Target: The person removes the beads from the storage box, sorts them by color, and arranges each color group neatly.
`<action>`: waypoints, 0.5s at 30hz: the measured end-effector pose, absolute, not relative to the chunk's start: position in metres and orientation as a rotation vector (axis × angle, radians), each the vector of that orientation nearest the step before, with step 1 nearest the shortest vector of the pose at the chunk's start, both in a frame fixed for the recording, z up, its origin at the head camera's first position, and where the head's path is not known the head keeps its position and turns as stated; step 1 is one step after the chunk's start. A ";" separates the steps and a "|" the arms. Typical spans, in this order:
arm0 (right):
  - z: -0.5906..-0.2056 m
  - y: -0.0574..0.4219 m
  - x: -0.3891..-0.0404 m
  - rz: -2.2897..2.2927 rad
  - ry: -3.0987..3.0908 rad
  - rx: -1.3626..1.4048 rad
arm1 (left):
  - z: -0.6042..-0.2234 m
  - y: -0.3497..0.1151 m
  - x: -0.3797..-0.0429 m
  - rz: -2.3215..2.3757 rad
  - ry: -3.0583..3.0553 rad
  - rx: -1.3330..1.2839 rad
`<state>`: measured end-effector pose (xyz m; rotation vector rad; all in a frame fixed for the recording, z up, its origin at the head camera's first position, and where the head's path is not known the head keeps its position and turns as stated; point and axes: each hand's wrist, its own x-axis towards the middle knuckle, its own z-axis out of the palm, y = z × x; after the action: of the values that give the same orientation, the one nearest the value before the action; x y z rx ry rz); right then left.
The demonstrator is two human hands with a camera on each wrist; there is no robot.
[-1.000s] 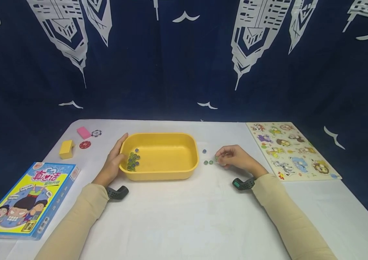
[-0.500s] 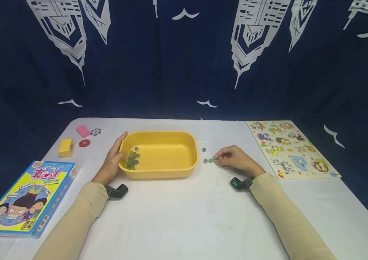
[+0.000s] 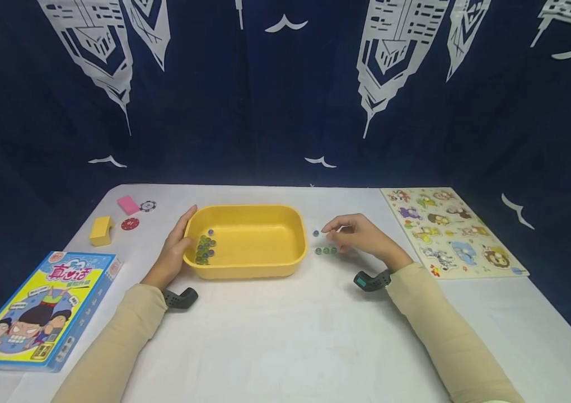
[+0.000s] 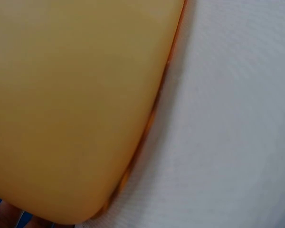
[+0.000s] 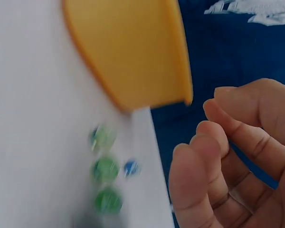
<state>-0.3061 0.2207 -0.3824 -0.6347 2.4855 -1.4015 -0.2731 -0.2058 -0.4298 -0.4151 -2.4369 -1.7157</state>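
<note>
My left hand (image 3: 168,254) grips the left end of a yellow plastic basin (image 3: 260,270), thumb at the rim and fingers along the outer wall. Several glass marbles (image 3: 205,246) lie inside against the basin's left side. To the right of the basin, three green marbles (image 3: 326,251) stand in a row on the white cloth. A single blue marble (image 3: 316,233) sits just beyond them. Over this group hovers my right hand (image 3: 361,238), its fingers loosely bent. The right wrist view shows the hand (image 5: 237,161) holding nothing, apart from the blurred marbles (image 5: 105,169).
On the left lie a boxed game (image 3: 38,313), a yellow arch block (image 3: 101,231), a pink block (image 3: 127,205) and two round chips (image 3: 130,224). An animal picture board (image 3: 454,235) lies at the right. Behind the table hangs a dark blue curtain (image 3: 265,112).
The right hand has set a third green marble at the right end of the row and let go, then lifted toward the blue marble. The left hand stays on the basin.
</note>
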 end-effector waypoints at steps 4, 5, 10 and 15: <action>-0.370 0.198 -0.302 -1.425 2.452 -0.719 | -0.431 -0.206 -0.272 -1.724 -2.430 -0.426; -0.368 0.192 -0.301 -1.438 2.437 -0.745 | -0.432 -0.206 -0.272 -1.728 -2.430 -0.428; -0.359 0.156 -0.297 -1.489 2.332 -0.882 | -0.433 -0.206 -0.272 -1.718 -2.427 -0.436; -0.355 0.113 -0.297 -1.419 2.229 -1.001 | -0.432 -0.206 -0.274 -1.708 -2.412 -0.441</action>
<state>-0.2972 0.1131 -0.3547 -1.0006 2.2293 -1.4187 -0.2743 -0.2064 -0.4318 -0.4406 -2.4120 -1.7083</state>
